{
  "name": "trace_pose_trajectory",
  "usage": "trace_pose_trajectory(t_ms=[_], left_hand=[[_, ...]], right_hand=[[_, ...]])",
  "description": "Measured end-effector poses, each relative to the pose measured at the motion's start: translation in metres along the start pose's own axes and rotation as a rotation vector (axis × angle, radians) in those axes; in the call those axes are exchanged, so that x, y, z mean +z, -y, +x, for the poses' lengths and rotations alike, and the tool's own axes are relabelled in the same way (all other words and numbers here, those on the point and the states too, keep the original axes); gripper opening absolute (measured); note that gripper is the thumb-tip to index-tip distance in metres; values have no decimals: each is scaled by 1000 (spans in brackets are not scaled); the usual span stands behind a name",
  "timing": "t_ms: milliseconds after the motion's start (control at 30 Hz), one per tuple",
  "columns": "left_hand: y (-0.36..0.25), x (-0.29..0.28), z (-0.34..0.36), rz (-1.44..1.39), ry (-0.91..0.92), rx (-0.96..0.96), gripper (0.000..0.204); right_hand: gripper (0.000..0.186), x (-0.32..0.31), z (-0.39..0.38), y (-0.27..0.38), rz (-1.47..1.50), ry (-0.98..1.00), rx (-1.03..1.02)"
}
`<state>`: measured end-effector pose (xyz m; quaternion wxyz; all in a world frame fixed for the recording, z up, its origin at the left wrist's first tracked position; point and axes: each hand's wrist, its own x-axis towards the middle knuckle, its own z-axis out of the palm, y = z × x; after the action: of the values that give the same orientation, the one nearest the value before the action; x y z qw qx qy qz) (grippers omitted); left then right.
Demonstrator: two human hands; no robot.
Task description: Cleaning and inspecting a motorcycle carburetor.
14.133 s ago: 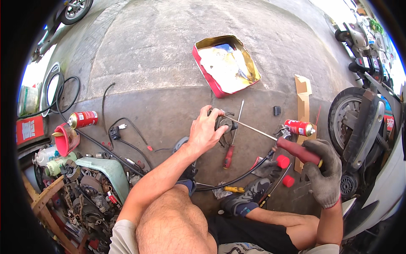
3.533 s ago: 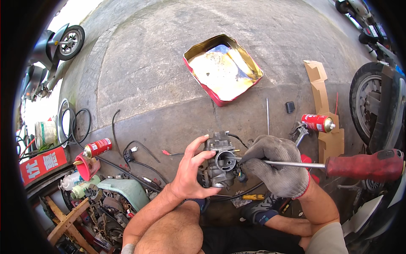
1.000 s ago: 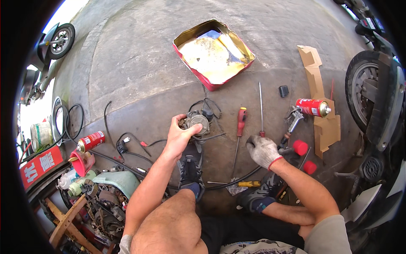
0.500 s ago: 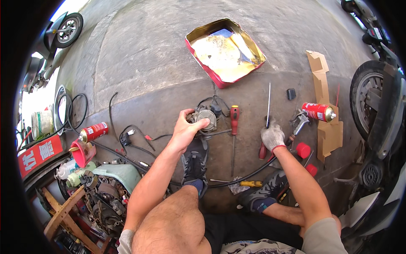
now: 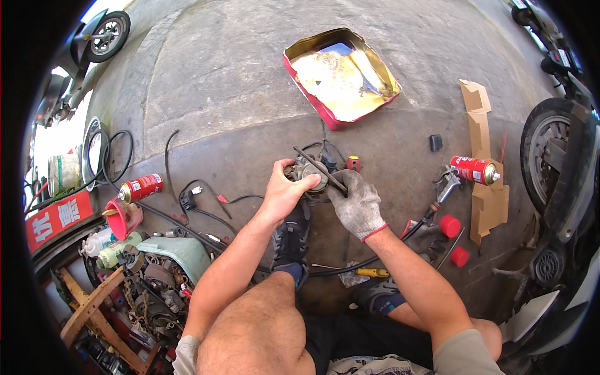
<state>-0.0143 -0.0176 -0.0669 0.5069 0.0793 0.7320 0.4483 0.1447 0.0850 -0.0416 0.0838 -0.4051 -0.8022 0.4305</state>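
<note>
Bare left hand (image 5: 282,194) wrapped around a grey metal carburetor (image 5: 310,174), fingers closed over its left side, thumb across the top. Gloved right hand (image 5: 358,203) closed on a thin dark rod tool (image 5: 320,169) that lies slantwise over the carburetor's round opening. Carburetor sits at picture centre, held just above the concrete floor (image 5: 237,81), over the person's dark shoe (image 5: 291,237).

Around: one red-sided tin tray (image 5: 342,76) at 12 o'clock, well apart. One red-handled screwdriver (image 5: 353,164) just beside the right hand, mostly hidden behind it. Two red spray cans: one (image 5: 474,170) at 3 o'clock near a strip of cardboard (image 5: 484,156), one (image 5: 140,187) at 9 o'clock beside a red funnel (image 5: 122,217). Two red caps (image 5: 449,225) at 4 o'clock. One small black block (image 5: 435,142) at 2 o'clock. Black cables (image 5: 187,203) trail across the floor left of the forearm. One yellow-handled tool (image 5: 370,272) at 5 o'clock, under the right forearm. Engine parts heap (image 5: 156,294) at 8 o'clock.
</note>
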Motion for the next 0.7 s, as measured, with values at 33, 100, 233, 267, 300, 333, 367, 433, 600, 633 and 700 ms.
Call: trace_pose_trajectory(t_ms=[33,100,233,267,300,333,367,433,600,633,700], left_hand=[[-1,0,0,-1,-1,1,91],[-5,1,1,7,16,2,91],[-11,-1,-2,51,-14,28,84],[-9,-2,-3,46,-21,-5,88],[-5,-2,0,35,-21,-34,93],[-4,-2,1,30,-16,-33,93],[-1,-3,3,26,-8,-33,93],[1,-3,5,34,-16,-36,91],[-13,-3,-6,95,-74,-14,84],[-9,-6,-5,94,-59,5,84],[-4,-6,-1,-3,-52,-5,83]], right_hand=[[20,5,-2,2,39,24,113],[23,12,-4,-1,30,5,111],[19,18,-4,-5,-2,-96,30],[18,19,-4,-3,3,-101,41],[17,20,-3,-3,0,-110,51],[17,19,-2,-2,4,-122,24],[16,20,-2,-4,6,-134,-2],[16,26,-3,-6,-26,-175,-34],[20,32,-4,-2,-33,-158,13],[20,34,-4,-1,-27,-141,49],[20,36,-4,-6,-60,-181,-26]])
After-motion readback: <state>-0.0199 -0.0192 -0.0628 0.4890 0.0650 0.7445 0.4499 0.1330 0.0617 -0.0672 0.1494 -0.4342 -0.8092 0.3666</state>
